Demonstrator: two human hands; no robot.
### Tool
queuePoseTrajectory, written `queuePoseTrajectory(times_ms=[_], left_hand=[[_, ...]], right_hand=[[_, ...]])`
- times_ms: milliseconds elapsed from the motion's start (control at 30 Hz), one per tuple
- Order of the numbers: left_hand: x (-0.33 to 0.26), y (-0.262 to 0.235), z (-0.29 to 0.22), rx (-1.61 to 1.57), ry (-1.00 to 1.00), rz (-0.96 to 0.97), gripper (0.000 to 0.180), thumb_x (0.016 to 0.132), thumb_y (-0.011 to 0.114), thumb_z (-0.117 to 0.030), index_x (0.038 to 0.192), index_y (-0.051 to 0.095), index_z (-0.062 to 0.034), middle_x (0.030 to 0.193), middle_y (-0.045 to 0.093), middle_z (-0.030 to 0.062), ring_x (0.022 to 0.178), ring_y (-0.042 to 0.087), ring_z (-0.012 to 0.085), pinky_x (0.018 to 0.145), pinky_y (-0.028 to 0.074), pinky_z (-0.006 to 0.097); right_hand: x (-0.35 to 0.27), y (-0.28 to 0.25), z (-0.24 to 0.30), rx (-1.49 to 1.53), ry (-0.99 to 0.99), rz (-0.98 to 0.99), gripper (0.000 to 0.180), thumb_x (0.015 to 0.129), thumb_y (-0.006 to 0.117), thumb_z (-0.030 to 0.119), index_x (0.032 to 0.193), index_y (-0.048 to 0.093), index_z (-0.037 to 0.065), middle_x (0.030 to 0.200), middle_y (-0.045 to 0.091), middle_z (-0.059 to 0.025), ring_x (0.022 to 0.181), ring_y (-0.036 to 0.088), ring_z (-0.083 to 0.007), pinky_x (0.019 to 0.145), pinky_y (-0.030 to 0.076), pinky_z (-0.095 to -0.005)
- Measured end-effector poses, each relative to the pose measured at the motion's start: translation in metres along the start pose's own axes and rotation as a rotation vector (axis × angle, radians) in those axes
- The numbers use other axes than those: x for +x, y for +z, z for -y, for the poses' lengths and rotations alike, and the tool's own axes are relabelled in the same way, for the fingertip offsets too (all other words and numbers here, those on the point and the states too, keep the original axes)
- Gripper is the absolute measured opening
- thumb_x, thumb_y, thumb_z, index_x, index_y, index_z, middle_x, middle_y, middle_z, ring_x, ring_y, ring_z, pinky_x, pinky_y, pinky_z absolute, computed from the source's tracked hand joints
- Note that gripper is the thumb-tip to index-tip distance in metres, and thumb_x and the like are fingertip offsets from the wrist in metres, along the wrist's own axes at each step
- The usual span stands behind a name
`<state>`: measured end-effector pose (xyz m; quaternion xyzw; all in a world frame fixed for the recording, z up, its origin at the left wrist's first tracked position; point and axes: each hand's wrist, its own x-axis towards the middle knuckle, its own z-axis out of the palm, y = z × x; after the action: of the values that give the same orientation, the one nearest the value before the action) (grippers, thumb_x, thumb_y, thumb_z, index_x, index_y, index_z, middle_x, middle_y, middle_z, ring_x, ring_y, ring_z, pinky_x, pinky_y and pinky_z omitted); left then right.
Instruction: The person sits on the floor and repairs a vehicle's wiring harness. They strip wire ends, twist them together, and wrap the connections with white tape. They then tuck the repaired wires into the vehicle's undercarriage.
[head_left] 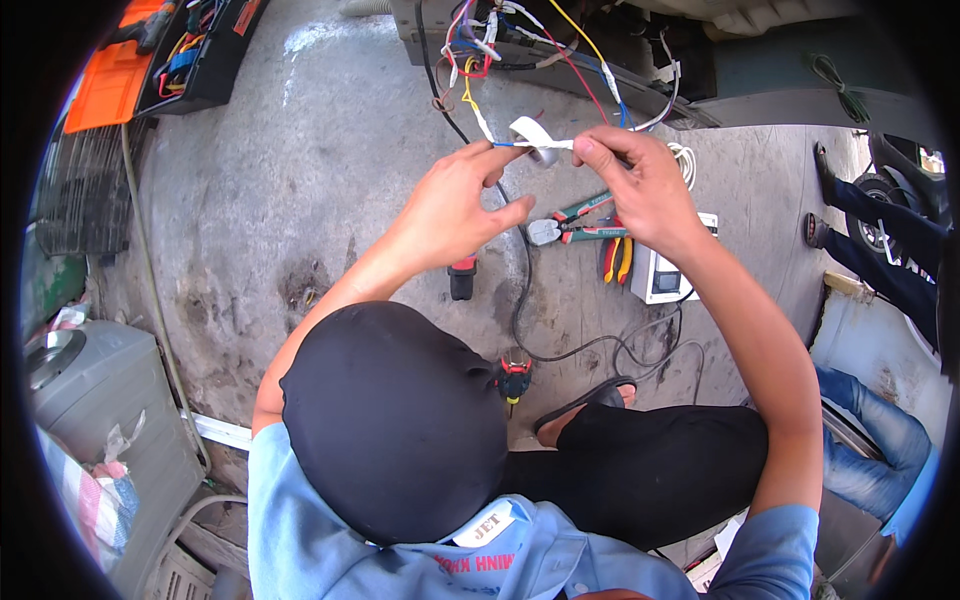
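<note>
— Bare concrete floor (300,180), stained and grey, lay under everything. What was held above it?

— A roll of white tape (543,152) sat between the two hands, with a loose strip (528,128) curling up from it. The left hand (455,205) pinched a thin blue wire (505,145) just beside the roll, thumb and forefinger pressed together on it, the other fingers curled loosely. The right hand (640,185) pinched the tape's free end (562,145) between thumb and fingertips, drawn out sideways from the roll.

— And where did the wire lead?

— Up into a bundle of red, yellow, blue and white wires (490,45) hanging from an opened grey unit (600,60) at the top.

— What lay beneath the hands?

— Green-handled pliers (570,225) on the floor, and just beside them a tool with red and yellow handles (617,258). A white meter (665,270) lay to the right of those. A red-handled tool (462,278) rested below the left hand, and a black cable (520,300) ran down past a small red and black tester (514,378).

— Anything further out?

— An orange and black toolbox (165,55) stood open at the upper left. Another person's legs in blue jeans (870,440) showed at the right edge.
</note>
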<state>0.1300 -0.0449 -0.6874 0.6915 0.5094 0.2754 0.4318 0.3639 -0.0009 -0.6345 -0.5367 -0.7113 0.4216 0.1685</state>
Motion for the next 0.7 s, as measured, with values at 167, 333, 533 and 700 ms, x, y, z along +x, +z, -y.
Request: queuePoseTrajectory(times_ms=[167,333,533,700], left_hand=[[0.012,-0.01,-0.002,-0.785,-0.25,0.273,0.044,0.096,0.067,-0.024,0.13,0.062,0.004,0.085,0.051,-0.001,0.074,0.045,0.0115,0.069,0.041,0.03],[0.021,0.001,-0.007,-1.387,-0.374,0.188,0.036,0.1,0.058,-0.028,0.12,0.064,0.0007,0.088,0.049,-0.0029,0.076,0.037,0.0095,0.07,0.034,0.027],[0.013,0.002,0.0,-1.435,-0.254,0.139,0.035,0.1,0.058,-0.035,0.118,0.064,-0.0059,0.095,0.054,-0.0024,0.08,0.042,0.0114,0.074,0.037,0.032],[0.001,0.01,0.014,-1.654,-0.458,0.036,0.031,0.101,0.057,-0.039,0.103,0.065,-0.0088,0.093,0.055,-0.0011,0.082,0.045,0.012,0.076,0.038,0.033]], right_hand=[[-0.009,-0.005,-0.003,-0.009,0.061,0.107,0.036,0.104,0.062,0.036,0.108,0.073,0.002,0.082,0.07,-0.0111,0.072,0.063,-0.0194,0.069,0.049,-0.0367],[-0.007,0.003,0.005,-0.085,0.108,0.122,0.035,0.103,0.061,0.034,0.119,0.073,0.005,0.084,0.07,-0.0116,0.073,0.065,-0.0235,0.07,0.05,-0.039],[-0.008,0.005,0.013,0.07,0.013,0.095,0.03,0.104,0.06,0.022,0.126,0.071,0.005,0.105,0.075,-0.016,0.095,0.07,-0.0252,0.088,0.052,-0.0373],[-0.005,0.002,0.012,0.164,-0.046,-0.008,0.026,0.104,0.059,0.01,0.126,0.072,0.005,0.113,0.075,-0.0149,0.107,0.07,-0.0245,0.098,0.05,-0.0339]])
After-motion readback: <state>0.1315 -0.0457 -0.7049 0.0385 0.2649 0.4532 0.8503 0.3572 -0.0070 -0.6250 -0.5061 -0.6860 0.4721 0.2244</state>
